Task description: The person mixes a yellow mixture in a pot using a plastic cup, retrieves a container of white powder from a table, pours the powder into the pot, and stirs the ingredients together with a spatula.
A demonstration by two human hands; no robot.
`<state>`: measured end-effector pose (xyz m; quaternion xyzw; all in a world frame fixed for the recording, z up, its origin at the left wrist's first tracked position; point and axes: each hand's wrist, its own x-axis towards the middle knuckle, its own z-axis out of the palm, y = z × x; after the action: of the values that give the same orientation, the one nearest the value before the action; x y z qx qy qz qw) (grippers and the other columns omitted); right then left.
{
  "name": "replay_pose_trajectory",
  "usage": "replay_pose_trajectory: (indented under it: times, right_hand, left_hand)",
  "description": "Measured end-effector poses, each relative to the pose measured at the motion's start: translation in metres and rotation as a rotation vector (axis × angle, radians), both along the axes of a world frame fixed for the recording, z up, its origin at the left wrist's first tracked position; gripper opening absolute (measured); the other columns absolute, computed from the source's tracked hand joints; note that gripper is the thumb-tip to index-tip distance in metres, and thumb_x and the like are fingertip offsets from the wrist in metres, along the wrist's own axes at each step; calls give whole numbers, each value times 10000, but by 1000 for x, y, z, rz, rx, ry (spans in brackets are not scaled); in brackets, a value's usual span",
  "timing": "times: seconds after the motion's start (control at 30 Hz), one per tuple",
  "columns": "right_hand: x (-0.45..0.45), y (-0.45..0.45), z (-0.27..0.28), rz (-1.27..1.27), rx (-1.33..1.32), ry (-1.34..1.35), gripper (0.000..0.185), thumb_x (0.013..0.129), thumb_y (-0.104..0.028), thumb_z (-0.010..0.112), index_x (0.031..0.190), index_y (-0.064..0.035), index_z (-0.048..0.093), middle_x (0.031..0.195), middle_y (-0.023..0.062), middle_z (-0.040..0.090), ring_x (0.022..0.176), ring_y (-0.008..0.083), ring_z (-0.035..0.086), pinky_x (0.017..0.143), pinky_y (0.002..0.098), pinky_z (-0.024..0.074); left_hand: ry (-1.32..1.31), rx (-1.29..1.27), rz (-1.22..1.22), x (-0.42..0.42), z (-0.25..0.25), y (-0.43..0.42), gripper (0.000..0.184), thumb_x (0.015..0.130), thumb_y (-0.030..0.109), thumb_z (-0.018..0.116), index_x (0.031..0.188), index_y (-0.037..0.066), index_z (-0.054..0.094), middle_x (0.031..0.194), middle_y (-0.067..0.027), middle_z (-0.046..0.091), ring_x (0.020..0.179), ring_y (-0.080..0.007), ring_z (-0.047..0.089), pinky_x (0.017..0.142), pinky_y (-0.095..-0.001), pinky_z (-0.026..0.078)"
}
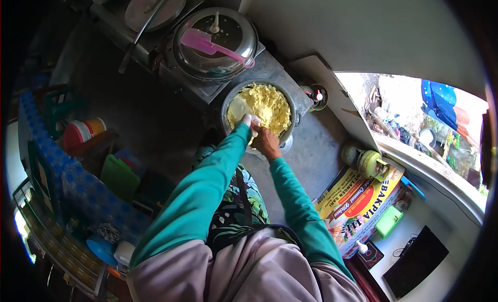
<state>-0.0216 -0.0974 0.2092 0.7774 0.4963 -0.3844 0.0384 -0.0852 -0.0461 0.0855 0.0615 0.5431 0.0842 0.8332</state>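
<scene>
Near a grey wall (pixel 332 29), the left hand (pixel 250 121) and right hand (pixel 267 143) clasp a pale spatula (pixel 237 109) in a pot (pixel 225 116) of yellow mixture (pixel 270 106).

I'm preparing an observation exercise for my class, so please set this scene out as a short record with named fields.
Hands: left hand and right hand close together, gripping a pale flat-bladed tool
Tool position: blade in the yellow mash
Vessel: open metal pot
Nearby: larger lidded pot, a pink spatula lying across its lid
Clothing: green sleeves
Right side: gas cylinder beside a printed panel
Unclear: mash's ingredients
</scene>
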Motion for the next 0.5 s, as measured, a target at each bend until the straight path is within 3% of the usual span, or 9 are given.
replay_pose_trajectory:
  times: [0.03,0.13,0.17,0.2,0.27,0.3,0.37,0.4,0.5]
  right_hand:
    - [0,14,32,145,35,-9,420,731,-123,470,1142,-193,524,829,182,603,719,328,601,565,446,453]
    - [-15,25,18,433,47,-107,434,759,-209,480,1188,-144,469,939,163,599,778,322,599,601,420,452]
    - [-27,27,11,546,-20,-215,371,796,-224,415,1138,-91,473,967,161,580,798,299,593,610,391,445]
    - [-34,8,-18,540,300,-382,369,794,-200,409,1136,-79,476,939,184,579,773,308,593,596,386,440]
    - [-33,11,-47,344,48,-224,405,781,-192,423,1179,-121,459,956,197,580,799,323,586,618,419,443]
    - [-39,-2,-35,333,22,-204,405,781,-192,423,1179,-121,459,956,197,580,799,323,586,618,419,443]
    - [-35,2,1,-34,19,-25,442,723,-171,478,1164,-181,493,791,172,603,707,329,597,574,433,445]
    - [-36,-25,-31,-147,118,1,582,681,-138,514,1247,-239,426,748,178,596,708,349,589,612,441,449]
    - [-11,-42,-27,-81,48,51,619,673,-139,549,1263,-267,409,764,179,599,720,354,590,638,436,455]
  left_hand:
    - [-53,-27,111,-4,11,-5,298,761,246,412,729,4,584,729,-125,592,623,-244,543,580,-351,436]
    - [-220,-119,297,-22,28,-8,302,761,248,410,728,4,585,734,-128,594,630,-247,544,585,-354,436]
    - [-256,-140,286,-32,26,-9,303,761,249,409,727,5,585,735,-129,594,632,-248,545,586,-355,436]
    - [-270,-140,229,-37,17,-4,304,761,250,408,727,5,585,737,-130,595,634,-249,546,588,-356,437]
    - [-211,-72,-20,-36,-15,8,307,761,252,406,726,6,586,740,-132,596,639,-251,547,591,-358,437]
    - [-133,-35,-194,-33,-29,8,308,760,252,406,726,6,587,741,-133,597,641,-251,548,592,-359,437]
    - [5,33,-455,-18,-39,8,310,760,254,404,725,6,587,744,-134,598,646,-253,549,595,-361,438]
    - [54,46,-523,-12,-40,1,311,760,255,403,724,7,588,746,-135,599,648,-254,550,597,-362,438]
    - [98,22,-446,0,-32,-20,315,760,257,401,723,8,589,750,-138,601,655,-257,552,601,-365,439]
